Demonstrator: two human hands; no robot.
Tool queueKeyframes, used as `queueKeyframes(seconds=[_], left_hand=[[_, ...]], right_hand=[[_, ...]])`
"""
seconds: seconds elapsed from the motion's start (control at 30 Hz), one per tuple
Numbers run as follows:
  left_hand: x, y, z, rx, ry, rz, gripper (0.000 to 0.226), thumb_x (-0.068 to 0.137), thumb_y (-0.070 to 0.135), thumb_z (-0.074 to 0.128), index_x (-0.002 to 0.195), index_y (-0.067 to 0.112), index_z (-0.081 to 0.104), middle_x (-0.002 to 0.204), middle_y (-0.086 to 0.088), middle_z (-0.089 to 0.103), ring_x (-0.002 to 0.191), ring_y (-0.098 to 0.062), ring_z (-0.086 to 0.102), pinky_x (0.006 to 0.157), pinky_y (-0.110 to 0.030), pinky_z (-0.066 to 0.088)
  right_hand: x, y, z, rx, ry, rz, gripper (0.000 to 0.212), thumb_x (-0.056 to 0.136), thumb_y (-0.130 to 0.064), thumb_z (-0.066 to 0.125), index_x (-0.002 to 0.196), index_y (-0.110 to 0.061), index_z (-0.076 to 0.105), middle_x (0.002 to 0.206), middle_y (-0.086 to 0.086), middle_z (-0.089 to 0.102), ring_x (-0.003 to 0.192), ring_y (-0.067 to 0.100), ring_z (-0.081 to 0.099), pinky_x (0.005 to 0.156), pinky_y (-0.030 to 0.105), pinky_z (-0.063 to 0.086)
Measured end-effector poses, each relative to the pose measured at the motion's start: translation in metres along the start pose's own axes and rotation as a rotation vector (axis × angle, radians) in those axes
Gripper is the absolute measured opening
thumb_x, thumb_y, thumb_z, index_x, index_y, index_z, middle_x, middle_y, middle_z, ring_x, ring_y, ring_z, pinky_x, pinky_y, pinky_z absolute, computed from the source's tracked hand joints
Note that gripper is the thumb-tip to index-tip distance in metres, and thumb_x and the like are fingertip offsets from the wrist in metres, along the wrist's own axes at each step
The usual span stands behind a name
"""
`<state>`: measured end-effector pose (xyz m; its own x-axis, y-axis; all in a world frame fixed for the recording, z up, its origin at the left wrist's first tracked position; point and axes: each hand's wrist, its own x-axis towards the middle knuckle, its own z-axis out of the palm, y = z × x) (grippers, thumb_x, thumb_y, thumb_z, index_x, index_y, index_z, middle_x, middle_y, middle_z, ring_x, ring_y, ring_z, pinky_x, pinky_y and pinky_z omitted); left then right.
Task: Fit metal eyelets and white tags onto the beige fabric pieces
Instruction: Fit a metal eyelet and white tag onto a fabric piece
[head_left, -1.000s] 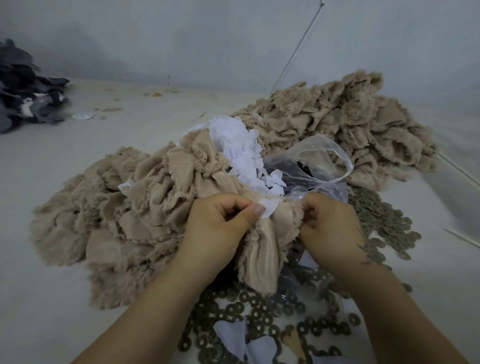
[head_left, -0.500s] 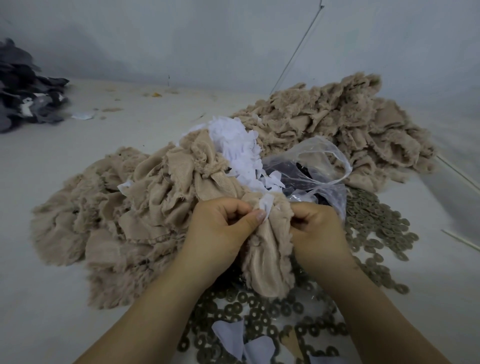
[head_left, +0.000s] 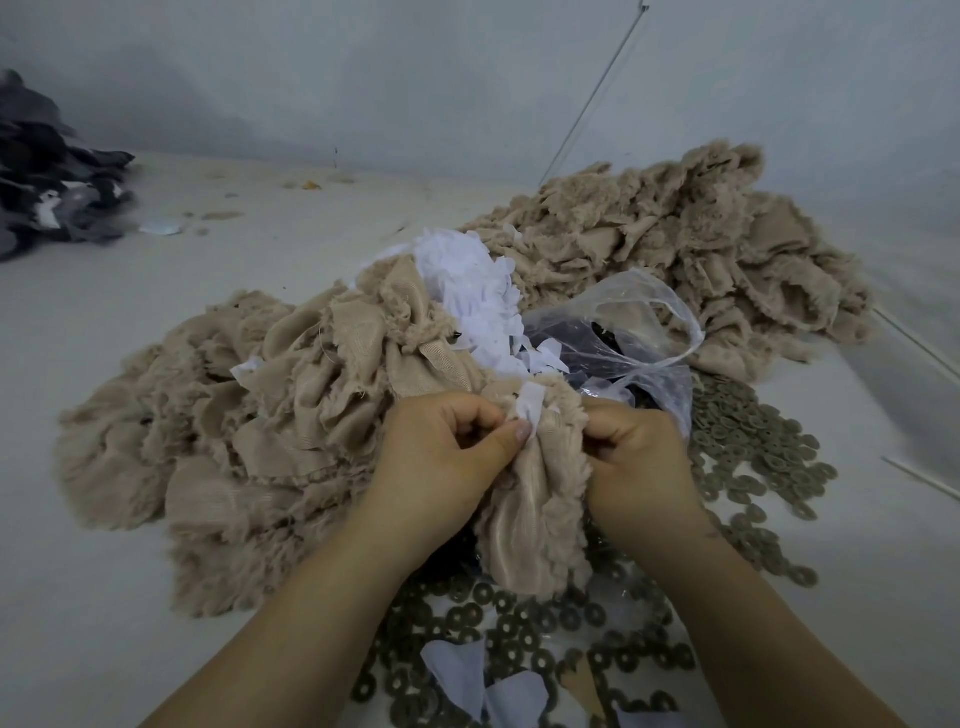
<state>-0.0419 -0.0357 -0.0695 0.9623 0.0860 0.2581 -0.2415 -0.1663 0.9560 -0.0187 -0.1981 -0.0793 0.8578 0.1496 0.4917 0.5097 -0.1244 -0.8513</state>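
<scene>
1. Both hands meeting at the top edge of one beige fabric piece (head_left: 535, 499), lifted clear of the table (head_left: 78, 332) so its lower part hangs free over the scattered metal eyelets (head_left: 524, 623).
2. Left hand (head_left: 441, 462) with fingers curled and thumb extended, pinching a small white tag (head_left: 531, 402) against the gathered top of the piece; probably held so to keep tag and cloth lined up at the fitting spot.
3. Right hand (head_left: 636, 457) curled tight on the opposite side of the same edge, gripping the fabric; whether an eyelet sits inside those fingers cannot be told.
4. Judged step: tag being seated on the piece, eyelet fitting either under way or next.
5. Supplies ranged close for short reaches: heap of white tags (head_left: 478, 291) just beyond the hands, a clear plastic bag (head_left: 623, 332) with dark contents beside it, more eyelets (head_left: 753, 452) spread to the right.
6. Beige pieces in two heaps, one to the left (head_left: 208, 415) touching the held piece, one farther back right (head_left: 691, 249); likely worked and unworked stock, though which is which cannot be told.
7. Dark grey fabric pile (head_left: 47, 182) well apart at far left, seemingly not in use.
8. Loose white scraps (head_left: 457, 670) lying among the near eyelets.
9. No brand, label or legible writing anywhere; tags appear blank.
</scene>
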Motion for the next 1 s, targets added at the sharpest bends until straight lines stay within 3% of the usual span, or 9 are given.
queueKeyframes(seconds=[0.07, 0.17, 0.23, 0.3, 0.43, 0.53, 0.73, 0.9, 1.0], left_hand=[[0.0, 0.0, 0.0, 0.027, -0.005, 0.012, 0.02, 0.085, 0.016, 0.075, 0.066, 0.012, 0.072, 0.055, -0.008, 0.065, 0.047, -0.012, 0.053, 0.046, -0.025, 0.046], [0.0, 0.001, 0.0, 0.035, 0.012, 0.014, 0.018, 0.086, 0.017, 0.074, 0.068, 0.012, 0.071, 0.059, -0.016, 0.064, 0.048, -0.017, 0.051, 0.047, -0.028, 0.043], [0.0, 0.001, 0.0, 0.034, 0.013, 0.007, 0.019, 0.086, 0.016, 0.074, 0.068, 0.012, 0.07, 0.058, -0.016, 0.064, 0.048, -0.018, 0.051, 0.047, -0.03, 0.044], [0.0, 0.002, 0.0, 0.04, 0.009, 0.017, 0.022, 0.086, 0.016, 0.074, 0.066, 0.009, 0.07, 0.057, -0.015, 0.063, 0.047, -0.017, 0.05, 0.046, -0.03, 0.043], [-0.001, 0.002, 0.001, 0.083, -0.018, 0.049, 0.024, 0.087, 0.014, 0.073, 0.065, 0.006, 0.069, 0.05, -0.001, 0.058, 0.045, -0.004, 0.047, 0.045, -0.02, 0.04], [-0.001, 0.001, 0.002, 0.051, -0.002, 0.019, 0.022, 0.088, 0.014, 0.071, 0.067, 0.01, 0.071, 0.052, 0.002, 0.061, 0.046, -0.006, 0.05, 0.045, -0.02, 0.043], [-0.001, -0.001, 0.002, -0.043, 0.029, -0.024, 0.014, 0.09, 0.02, 0.069, 0.078, 0.021, 0.076, 0.068, -0.012, 0.071, 0.059, -0.021, 0.064, 0.058, -0.039, 0.056], [-0.003, -0.001, 0.004, -0.041, 0.077, 0.017, 0.012, 0.086, 0.017, 0.075, 0.074, 0.017, 0.073, 0.069, -0.006, 0.071, 0.061, -0.022, 0.065, 0.054, -0.036, 0.055], [-0.005, 0.001, 0.004, -0.015, 0.108, 0.125, 0.016, 0.079, 0.009, 0.08, 0.082, 0.021, 0.07, 0.074, 0.001, 0.069, 0.063, -0.014, 0.064, 0.058, -0.026, 0.054]], right_hand=[[0.0, 0.0, 0.001, 0.001, -0.014, -0.003, 0.007, 0.084, 0.007, 0.072, 0.078, 0.009, 0.075, 0.078, 0.023, 0.071, 0.075, 0.039, 0.068, 0.068, 0.048, 0.058], [0.001, -0.003, -0.001, -0.015, -0.049, 0.018, 0.019, 0.085, 0.009, 0.069, 0.068, 0.001, 0.074, 0.068, 0.01, 0.069, 0.063, 0.024, 0.064, 0.058, 0.035, 0.055], [0.0, -0.006, -0.002, 0.011, -0.038, 0.062, 0.038, 0.085, -0.004, 0.059, 0.048, -0.013, 0.06, 0.051, -0.004, 0.054, 0.048, 0.008, 0.046, 0.048, 0.022, 0.039], [-0.001, -0.008, -0.003, 0.078, -0.009, 0.128, 0.044, 0.083, -0.027, 0.054, 0.045, -0.009, 0.042, 0.049, -0.005, 0.042, 0.048, 0.011, 0.036, 0.048, 0.024, 0.031], [-0.003, -0.011, 0.0, 0.036, -0.003, 0.124, 0.057, 0.081, -0.048, 0.074, 0.046, -0.009, 0.051, 0.044, 0.003, 0.048, 0.046, 0.007, 0.041, 0.044, 0.024, 0.036], [-0.003, -0.012, 0.002, 0.038, 0.019, 0.166, 0.055, 0.073, -0.041, 0.071, 0.067, 0.013, 0.063, 0.064, 0.033, 0.058, 0.054, 0.02, 0.049, 0.05, 0.04, 0.044], [-0.001, -0.007, 0.003, 0.132, 0.053, 0.257, 0.064, 0.077, -0.041, 0.071, 0.086, 0.022, 0.061, 0.09, 0.045, 0.059, 0.082, 0.06, 0.058, 0.073, 0.065, 0.051], [-0.001, -0.006, 0.004, 0.127, 0.063, 0.277, 0.057, 0.076, -0.042, 0.07, 0.062, 0.01, 0.055, 0.061, 0.032, 0.053, 0.056, 0.024, 0.047, 0.056, 0.04, 0.047], [-0.002, -0.007, 0.005, 0.124, 0.053, 0.253, 0.056, 0.08, -0.041, 0.066, 0.055, 0.005, 0.049, 0.05, 0.019, 0.041, 0.05, 0.02, 0.038, 0.049, 0.034, 0.038]])
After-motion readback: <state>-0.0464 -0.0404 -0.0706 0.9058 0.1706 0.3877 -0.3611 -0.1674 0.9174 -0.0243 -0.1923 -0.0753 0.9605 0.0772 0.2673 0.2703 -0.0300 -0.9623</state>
